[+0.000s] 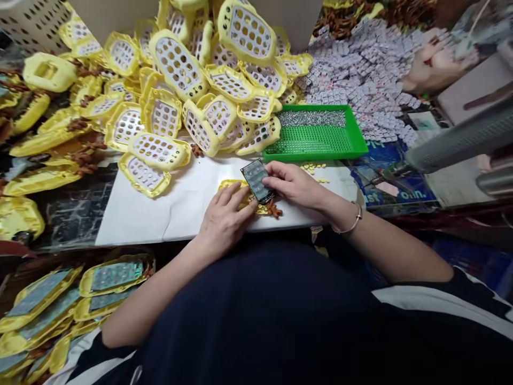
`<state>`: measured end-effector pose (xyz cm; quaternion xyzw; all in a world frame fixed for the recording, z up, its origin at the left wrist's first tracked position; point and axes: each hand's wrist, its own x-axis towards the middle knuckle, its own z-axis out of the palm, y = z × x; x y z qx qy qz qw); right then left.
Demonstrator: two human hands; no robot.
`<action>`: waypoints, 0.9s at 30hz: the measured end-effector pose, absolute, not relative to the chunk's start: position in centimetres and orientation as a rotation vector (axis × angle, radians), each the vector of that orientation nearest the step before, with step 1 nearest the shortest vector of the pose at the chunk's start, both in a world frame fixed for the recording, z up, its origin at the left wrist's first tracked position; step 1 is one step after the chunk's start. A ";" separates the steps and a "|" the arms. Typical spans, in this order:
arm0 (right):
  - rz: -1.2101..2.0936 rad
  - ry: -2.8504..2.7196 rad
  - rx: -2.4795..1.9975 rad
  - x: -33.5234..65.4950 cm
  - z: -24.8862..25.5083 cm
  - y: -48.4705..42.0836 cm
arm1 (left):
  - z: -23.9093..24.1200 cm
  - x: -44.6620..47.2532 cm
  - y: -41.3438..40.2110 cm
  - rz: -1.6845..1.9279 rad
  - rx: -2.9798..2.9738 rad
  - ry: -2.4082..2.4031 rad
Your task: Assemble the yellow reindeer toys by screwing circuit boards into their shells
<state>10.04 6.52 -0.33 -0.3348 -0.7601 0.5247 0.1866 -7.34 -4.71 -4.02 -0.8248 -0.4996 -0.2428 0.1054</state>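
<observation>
My right hand (294, 184) pinches a dark rectangular keypad sheet (256, 179) and holds it tilted over a yellow plastic shell (231, 185) that lies on the white sheet (160, 214). My left hand (224, 216) rests on that yellow shell with fingers curled against it, pressing it down. Most of the shell is hidden under both hands and the keypad sheet. A brown piece (274, 210) sticks out at the shell's near right end. A silver bangle (352, 222) sits on my right wrist.
A big heap of yellow perforated shells (200, 85) fills the back. A green tray (316, 140) with small metal parts stands right of it, by a spread of pale lilac pieces (368, 69). Another person's hand (430, 67) rests at far right. Fitted shells (112, 278) lie stacked lower left.
</observation>
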 end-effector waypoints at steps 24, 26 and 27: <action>1.496 -1.935 -1.045 9.6 -1.2 6.5 | -4.5 -7.7 -5.0 -0.710 -2.513 -1.555; 1.521 -1.924 -1.055 9.6 -1.2 6.5 | -4.5 -7.7 -5.0 -0.712 -2.515 -1.553; 1.531 -1.923 -1.054 9.6 -1.2 6.5 | -4.5 -7.7 -5.0 -0.710 -2.517 -1.554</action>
